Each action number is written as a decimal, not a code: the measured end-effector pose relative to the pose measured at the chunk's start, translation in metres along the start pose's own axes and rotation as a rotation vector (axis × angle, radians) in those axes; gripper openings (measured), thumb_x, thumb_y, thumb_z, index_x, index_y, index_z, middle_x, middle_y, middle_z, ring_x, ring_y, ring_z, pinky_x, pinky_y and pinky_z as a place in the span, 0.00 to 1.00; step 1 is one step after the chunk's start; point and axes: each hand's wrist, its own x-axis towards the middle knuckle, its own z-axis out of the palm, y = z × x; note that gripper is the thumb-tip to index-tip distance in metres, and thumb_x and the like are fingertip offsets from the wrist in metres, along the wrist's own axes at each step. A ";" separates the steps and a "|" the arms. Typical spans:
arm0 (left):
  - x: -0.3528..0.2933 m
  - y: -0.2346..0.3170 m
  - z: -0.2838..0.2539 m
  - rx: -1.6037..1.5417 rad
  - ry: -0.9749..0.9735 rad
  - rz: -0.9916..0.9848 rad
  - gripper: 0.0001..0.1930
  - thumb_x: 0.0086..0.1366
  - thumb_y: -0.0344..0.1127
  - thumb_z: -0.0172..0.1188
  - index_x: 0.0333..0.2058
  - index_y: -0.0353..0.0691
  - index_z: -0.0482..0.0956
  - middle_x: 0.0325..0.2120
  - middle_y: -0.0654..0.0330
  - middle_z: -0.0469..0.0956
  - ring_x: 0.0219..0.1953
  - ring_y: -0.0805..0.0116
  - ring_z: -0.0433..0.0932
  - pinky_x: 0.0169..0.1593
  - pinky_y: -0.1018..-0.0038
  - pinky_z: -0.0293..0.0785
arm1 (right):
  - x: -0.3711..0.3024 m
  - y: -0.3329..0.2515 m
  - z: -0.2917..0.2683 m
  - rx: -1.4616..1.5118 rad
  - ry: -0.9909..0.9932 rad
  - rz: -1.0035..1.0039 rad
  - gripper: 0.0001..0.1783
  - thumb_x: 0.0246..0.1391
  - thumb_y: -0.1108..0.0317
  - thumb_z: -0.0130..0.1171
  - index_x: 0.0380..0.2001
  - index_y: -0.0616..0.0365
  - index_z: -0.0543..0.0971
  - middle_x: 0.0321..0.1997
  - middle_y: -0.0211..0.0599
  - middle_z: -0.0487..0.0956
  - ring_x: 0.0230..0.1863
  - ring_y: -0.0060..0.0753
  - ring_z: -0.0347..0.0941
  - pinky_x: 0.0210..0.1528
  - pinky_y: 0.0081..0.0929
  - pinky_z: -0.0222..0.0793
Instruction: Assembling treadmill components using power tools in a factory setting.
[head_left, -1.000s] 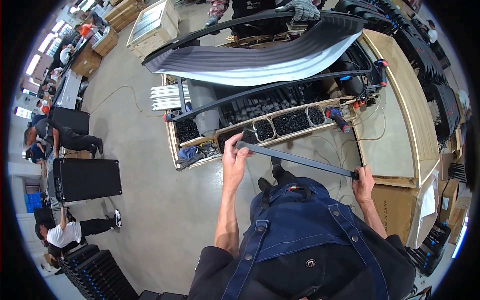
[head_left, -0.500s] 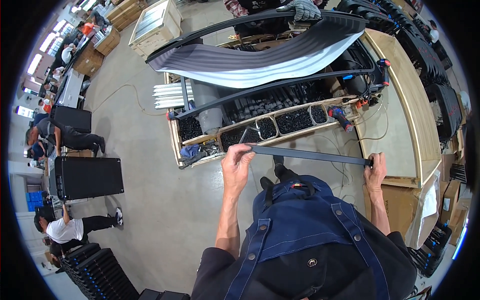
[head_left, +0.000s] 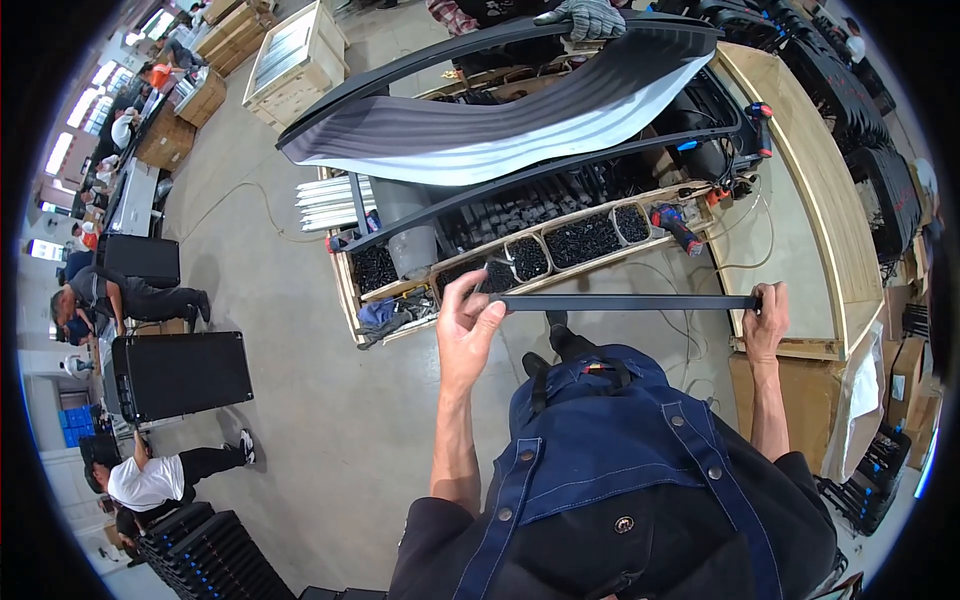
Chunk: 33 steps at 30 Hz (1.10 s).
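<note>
A long, flat black bar (head_left: 625, 302) spans level between my two hands above the floor. My left hand (head_left: 466, 325) pinches its left end between thumb and fingers. A thin bent silvery metal piece (head_left: 487, 275) shows by the left fingertips; whether that hand holds it I cannot tell. My right hand (head_left: 766, 318) is closed round the bar's right end. Beyond the bar lies a large black frame (head_left: 560, 163) with a sagging grey ribbed sheet (head_left: 530, 135). It rests over a wooden workbench (head_left: 585, 262) with compartments of small black parts (head_left: 578, 243).
A red and blue power tool (head_left: 677, 230) lies on the bench's near right edge; another (head_left: 762, 130) stands at the frame's right. A wooden crate wall (head_left: 815, 190) curves along the right. Across the bench, a co-worker's gloved hand (head_left: 585, 18) rests on the frame. Cables (head_left: 690, 330) trail across the floor.
The bar's right end has risen with my right hand, so the bar now lies level instead of sloping down rightward. My right hand has moved slightly right. Both hands keep their hold.
</note>
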 end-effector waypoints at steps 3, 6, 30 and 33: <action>0.012 -0.011 -0.003 -0.077 -0.060 -0.216 0.15 0.65 0.35 0.68 0.45 0.29 0.80 0.35 0.58 0.81 0.37 0.69 0.82 0.46 0.71 0.81 | -0.001 0.007 0.001 -0.005 -0.014 0.043 0.18 0.36 0.84 0.55 0.35 0.58 0.73 0.34 0.43 0.65 0.37 0.50 0.67 0.38 0.44 0.65; 0.017 -0.038 -0.002 -0.229 -0.012 -0.390 0.12 0.62 0.34 0.69 0.39 0.31 0.82 0.35 0.57 0.82 0.36 0.67 0.83 0.44 0.69 0.82 | -0.001 0.006 0.010 -0.144 -0.166 0.062 0.19 0.34 0.82 0.59 0.35 0.58 0.73 0.39 0.44 0.68 0.44 0.52 0.67 0.44 0.44 0.66; 0.261 -0.045 0.047 -0.018 -0.065 -0.604 0.28 0.73 0.53 0.54 0.55 0.31 0.73 0.42 0.50 0.82 0.44 0.60 0.82 0.54 0.63 0.79 | 0.145 -0.032 0.115 1.251 -1.172 0.399 0.20 0.70 0.55 0.51 0.50 0.63 0.73 0.25 0.35 0.74 0.24 0.29 0.74 0.28 0.31 0.70; 0.289 -0.005 0.046 0.097 0.024 -0.387 0.33 0.72 0.54 0.56 0.64 0.33 0.64 0.58 0.44 0.71 0.58 0.53 0.75 0.64 0.58 0.74 | 0.167 -0.053 0.186 1.145 -0.934 0.146 0.24 0.71 0.54 0.49 0.53 0.68 0.71 0.27 0.45 0.77 0.28 0.51 0.77 0.36 0.44 0.73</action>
